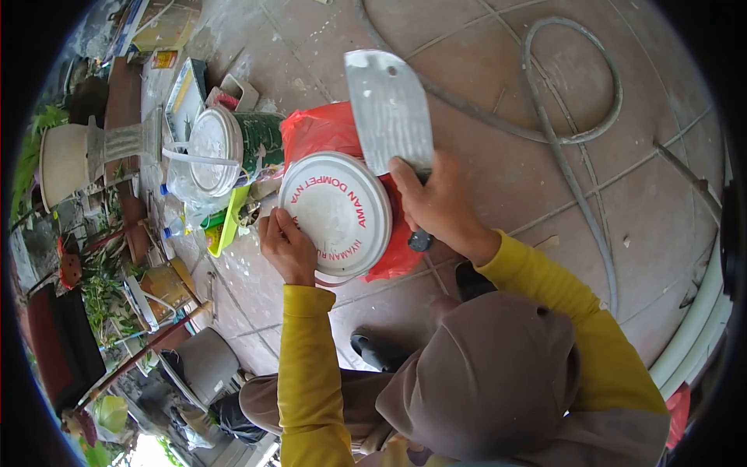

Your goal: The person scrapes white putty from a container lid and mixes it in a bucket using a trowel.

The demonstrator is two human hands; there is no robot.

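Note:
In the head view, my right hand (437, 204) is closed round the dark handle of a cleaver (389, 109). Its broad, smeared metal blade points up and away from me, with a small hole near the far corner. My left hand (288, 247) holds the near-left edge of a white bucket lid (331, 206) printed with red letters, fingers curled at the rim. The lid sits on a bucket whose body is mostly hidden beneath it. A red plastic bag (319, 128) lies around and under the bucket. The blade is above the lid's far right side.
Left of the bucket stand a dark green pail (261, 144) with a white lid and a yellow-green tray (228, 222). A grey hose (572, 140) loops across the tiled floor (498, 179) on the right. Plants, pots and a grey bucket (204, 366) line the left side.

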